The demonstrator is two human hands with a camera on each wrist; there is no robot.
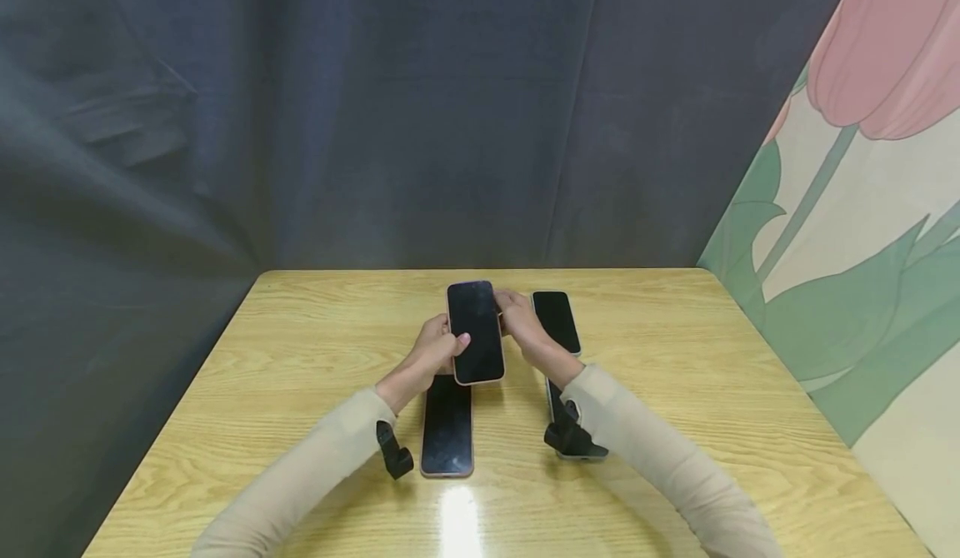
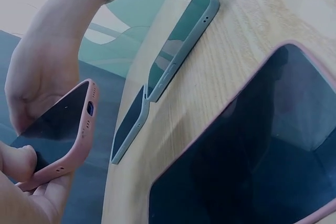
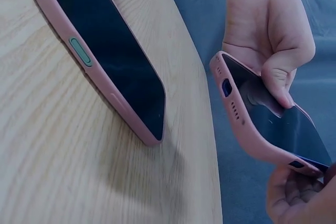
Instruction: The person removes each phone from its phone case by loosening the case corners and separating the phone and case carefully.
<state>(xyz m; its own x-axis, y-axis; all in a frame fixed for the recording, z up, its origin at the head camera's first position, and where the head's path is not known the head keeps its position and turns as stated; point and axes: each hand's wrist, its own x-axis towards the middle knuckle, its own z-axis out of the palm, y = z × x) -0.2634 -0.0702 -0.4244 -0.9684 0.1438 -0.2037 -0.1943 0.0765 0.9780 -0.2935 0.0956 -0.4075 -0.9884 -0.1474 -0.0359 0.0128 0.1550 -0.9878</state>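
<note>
A dark-screened phone (image 1: 476,335) in a pink case (image 3: 244,139) is held above the table, tilted. My left hand (image 1: 432,348) grips it from the left side, thumb across the screen and fingers beneath. At its far right side my right hand (image 1: 521,321) pinches the case edge with curled fingers. A blue strip of the phone's edge shows beside the case rim there in the right wrist view. Directly below, another phone (image 1: 447,433) in a pink case lies screen up on the table, partly covered by the held phone.
On the right, a phone (image 1: 556,322) in a pale green-blue case lies beyond my right wrist. A nearer phone (image 1: 583,448) lies partly hidden under that forearm. The wooden table (image 1: 322,325) ends at a dark curtain (image 1: 450,125); a tulip-patterned wall (image 1: 885,275) stands at right.
</note>
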